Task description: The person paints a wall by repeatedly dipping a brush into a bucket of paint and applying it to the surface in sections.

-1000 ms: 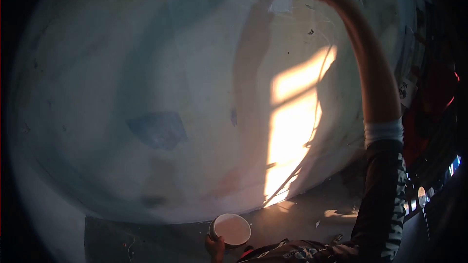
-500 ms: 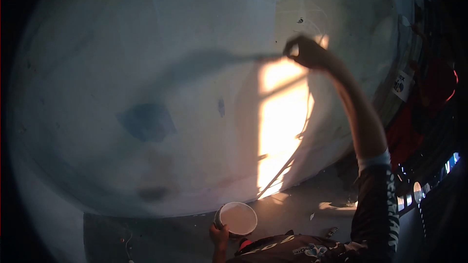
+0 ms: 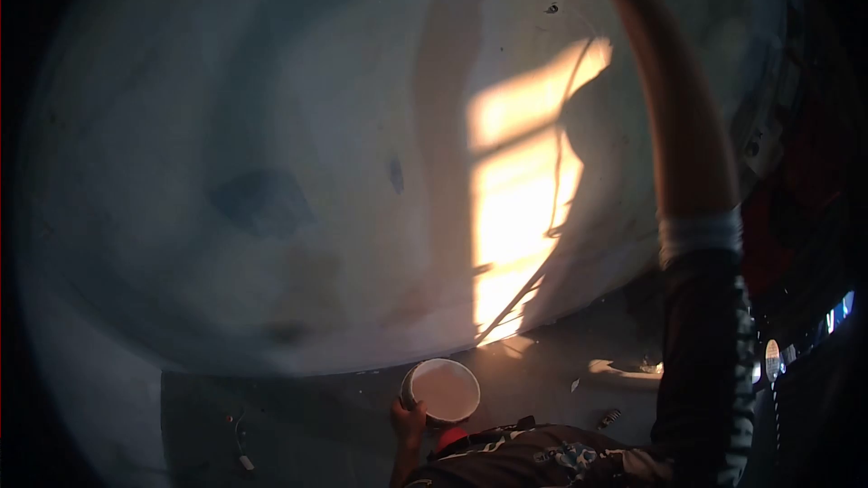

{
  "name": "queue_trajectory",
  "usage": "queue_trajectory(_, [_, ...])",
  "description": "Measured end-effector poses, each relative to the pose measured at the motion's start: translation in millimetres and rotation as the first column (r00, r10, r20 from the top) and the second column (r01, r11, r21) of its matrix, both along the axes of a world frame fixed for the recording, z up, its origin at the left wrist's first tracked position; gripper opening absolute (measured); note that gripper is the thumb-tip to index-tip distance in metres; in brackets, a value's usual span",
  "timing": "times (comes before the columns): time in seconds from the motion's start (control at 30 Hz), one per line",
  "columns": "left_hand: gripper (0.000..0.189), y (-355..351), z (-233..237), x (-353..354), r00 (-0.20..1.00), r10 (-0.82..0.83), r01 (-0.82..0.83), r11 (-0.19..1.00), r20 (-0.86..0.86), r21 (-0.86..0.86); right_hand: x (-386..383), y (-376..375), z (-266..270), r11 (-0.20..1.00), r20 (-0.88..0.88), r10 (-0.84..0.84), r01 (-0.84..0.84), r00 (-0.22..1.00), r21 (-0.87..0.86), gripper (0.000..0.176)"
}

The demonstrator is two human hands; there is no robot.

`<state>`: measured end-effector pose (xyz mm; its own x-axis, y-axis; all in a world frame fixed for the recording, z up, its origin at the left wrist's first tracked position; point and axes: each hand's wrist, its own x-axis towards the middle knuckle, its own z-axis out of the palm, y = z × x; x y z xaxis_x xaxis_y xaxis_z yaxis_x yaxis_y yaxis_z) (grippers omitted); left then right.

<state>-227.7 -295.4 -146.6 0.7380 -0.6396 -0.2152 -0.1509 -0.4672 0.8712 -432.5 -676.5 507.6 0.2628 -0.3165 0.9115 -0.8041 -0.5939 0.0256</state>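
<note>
The fingers of the left hand (image 3: 410,418) are curled round the near-left side of a round bucket (image 3: 407,386), gripping its wall with the thumb at the rim. The bucket is tipped so that its mouth faces the camera, showing a pale, pinkish filling whose texture is too dim to judge. The right hand is out of sight past the top of the view, so I cannot tell how its fingers stand. Its bare forearm (image 3: 692,136) rises well to the right of and above the bucket, out of a white cuff (image 3: 701,235) and a dark printed sleeve (image 3: 705,334). Just below the bucket is something red (image 3: 450,438), next to a dark patterned garment (image 3: 561,456). Above the bucket spreads a broad pale wall (image 3: 344,262), with a sunlit patch (image 3: 515,208) up to the right and a blue-grey patch (image 3: 262,203) up to the left. Around the bucket shows a grey floor (image 3: 316,434); a thin cable (image 3: 240,441) lies on it, well left of the bucket.
</note>
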Motion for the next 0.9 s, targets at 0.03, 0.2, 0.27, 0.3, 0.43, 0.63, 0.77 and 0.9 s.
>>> queue_trajectory(0.03, [0.044,2.9,2.9,-1.2,1.0,0.002,-0.002,1.0,-0.003,0.009,-1.8,-9.7,-59.0,0.99,0.001,0.086,-0.085,0.996,-0.111,0.028])
queue_trajectory(0.2, [0.044,4.7,0.6,-4.9,0.999,0.038,-0.038,0.998,0.007,-0.044,-1.2,41.0,-365.5,0.777,0.03,0.024,-0.038,0.999,0.629,0.025])
queue_trajectory(0.27, [0.044,3.8,5.5,-8.9,0.998,0.058,-0.057,0.998,0.006,-0.033,-9.7,57.2,-455.7,0.596,0.097,0.08,-0.125,0.992,0.793,0.021])
queue_trajectory(0.3, [0.044,3.4,8.5,-9.0,0.997,0.07,-0.07,0.997,0.015,-0.029,-16.1,52.9,-500.1,0.551,0.093,0.09,-0.127,0.992,0.825,0.02])
queue_trajectory(0.43, [0.044,3.9,7.9,-7.0,0.997,0.058,-0.055,0.997,0.048,-0.058,-20.1,50.1,-516.4,0.501,0.117,-0.007,-0.098,0.993,0.86,0.02])
queue_trajectory(0.63, [0.044,8.5,16.4,-10.6,0.997,0.038,-0.039,0.999,-0.067,-0.011,-9.4,20.2,-309.9,0.904,0.202,0.119,-0.19,0.972,0.382,0.029])
queue_trajectory(0.77, [0.041,9.8,16.6,-12.8,0.993,0.038,-0.04,0.999,-0.107,-0.017,-0.7,52.3,-181.2,0.912,0.227,0.087,-0.169,0.97,0.373,0.026])
queue_trajectory(0.9, [0.037,7.2,31.9,-18.0,0.99,0.037,-0.039,0.999,-0.136,-0.015,17.1,54.1,-198.0,0.925,0.343,0.113,-0.225,0.932,0.306,0.026])
